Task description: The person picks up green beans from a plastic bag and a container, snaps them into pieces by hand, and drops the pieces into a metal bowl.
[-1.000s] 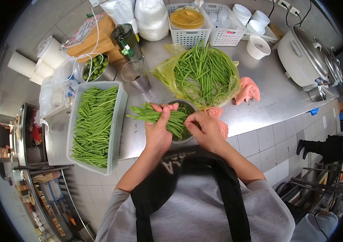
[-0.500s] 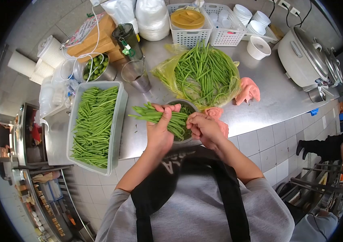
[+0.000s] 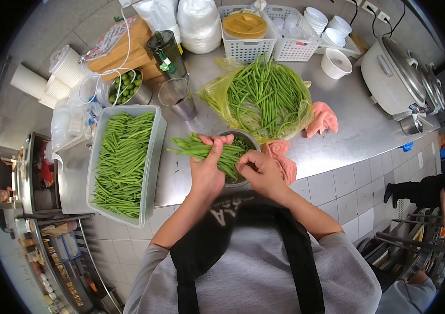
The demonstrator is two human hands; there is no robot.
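A bunch of green beans lies in my left hand, whose fingers and thumb are wrapped round it. The cut or loose ends point left and right. My right hand is closed in a pinch at the right ends of the bunch; its fingertips partly hide what they grip. Beneath both hands stands a round metal bowl with small green trimmings inside. Beyond it, a yellow plastic bag lies open, full of long green beans. To the left, a clear plastic tub holds many green beans.
Pink cloths lie right of the bowl and beside the bag. A plastic cup, a dark tumbler and a pot of green limes stand behind the tub. White baskets and a rice cooker line the back.
My right hand has shifted slightly left and turned, its fingertips now closer to the ends of the bunch. My left hand stays almost still round the beans.
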